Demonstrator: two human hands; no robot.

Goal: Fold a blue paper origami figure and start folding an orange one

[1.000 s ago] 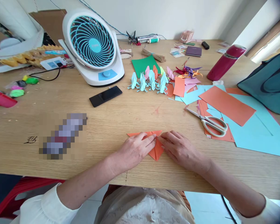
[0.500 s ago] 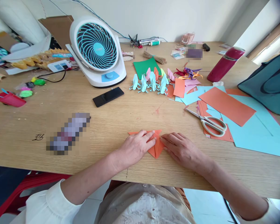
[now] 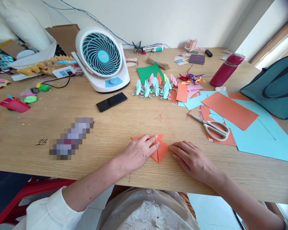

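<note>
A folded piece of orange origami paper [image 3: 160,152] lies on the table in front of me, with a pointed corner towards me and another to the right. My left hand [image 3: 140,151] holds it down, its fingers bent over the upper left part and hiding some of the folds. At the right corner, my right hand [image 3: 194,159] has its fingertips and thumb closed together on the paper's tip. Scissors [image 3: 215,127] with pale handles rest to the right of my right hand, on orange and light blue paper sheets [image 3: 261,134].
Several small folded paper figures [image 3: 156,86] stand behind the work area, near a green sheet [image 3: 147,72]. A phone [image 3: 111,102] and a fan [image 3: 103,60] are to the left. A red flask [image 3: 227,70] and a teal bag [image 3: 273,86] stand on the right.
My right hand has slid slightly right and down to the paper's right corner, uncovering more of that side. My left hand stays on the paper. The camera view has shifted a little.
</note>
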